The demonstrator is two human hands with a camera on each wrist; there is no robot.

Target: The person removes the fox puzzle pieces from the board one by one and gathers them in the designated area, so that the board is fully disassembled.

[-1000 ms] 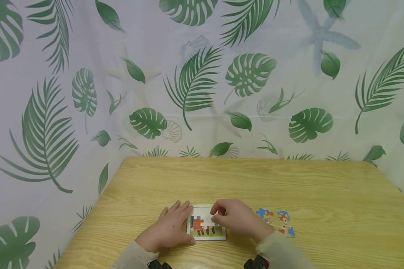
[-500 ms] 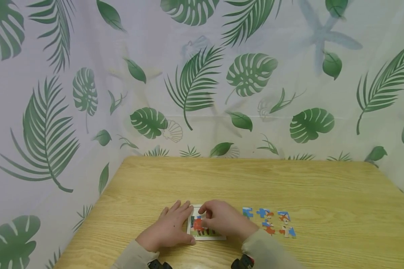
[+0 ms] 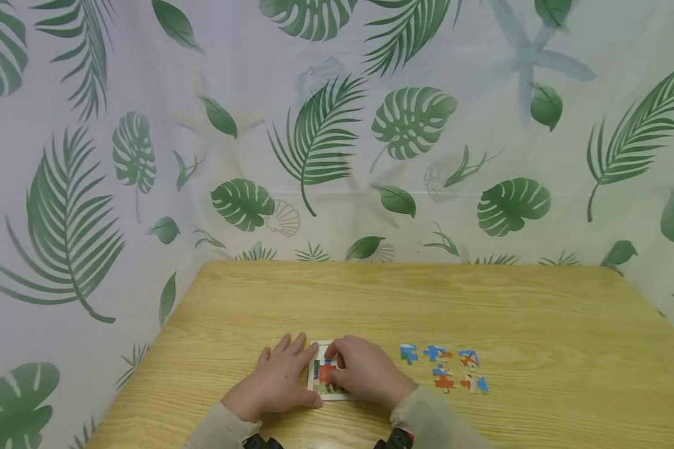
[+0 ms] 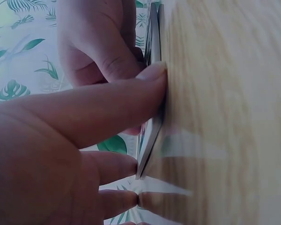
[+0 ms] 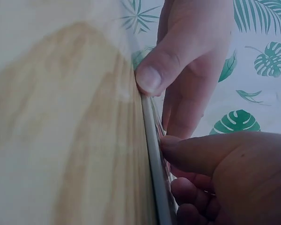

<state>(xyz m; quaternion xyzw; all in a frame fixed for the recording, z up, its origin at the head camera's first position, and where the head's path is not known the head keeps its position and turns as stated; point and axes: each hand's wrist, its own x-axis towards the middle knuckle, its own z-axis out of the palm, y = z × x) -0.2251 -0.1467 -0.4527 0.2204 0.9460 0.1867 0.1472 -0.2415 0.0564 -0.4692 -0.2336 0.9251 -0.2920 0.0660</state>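
In the head view, a small white-framed puzzle board (image 3: 312,388) lies on the table, with red and green picture parts showing inside it. My left hand (image 3: 278,377) lies flat at its left side, fingers spread and thumb at the lower left corner. Over the board, my right hand (image 3: 365,371) bends its thumb and index finger around a red puzzle piece (image 3: 324,372), which it pinches; the hand covers the board's right part. In the right wrist view, the right thumb (image 5: 182,147) touches the top of the board, while the left thumb (image 5: 152,77) presses its edge.
Several loose puzzle pieces lie to the right of the board, among them a blue one (image 3: 408,353) and a blue-and-orange one (image 3: 468,358). The wooden table (image 3: 539,324) reaches back to a leaf-patterned curtain (image 3: 337,156).
My right hand has moved left across the board to the red piece, uncovering the loose pieces on the right. My left hand has stayed at the board's left side.
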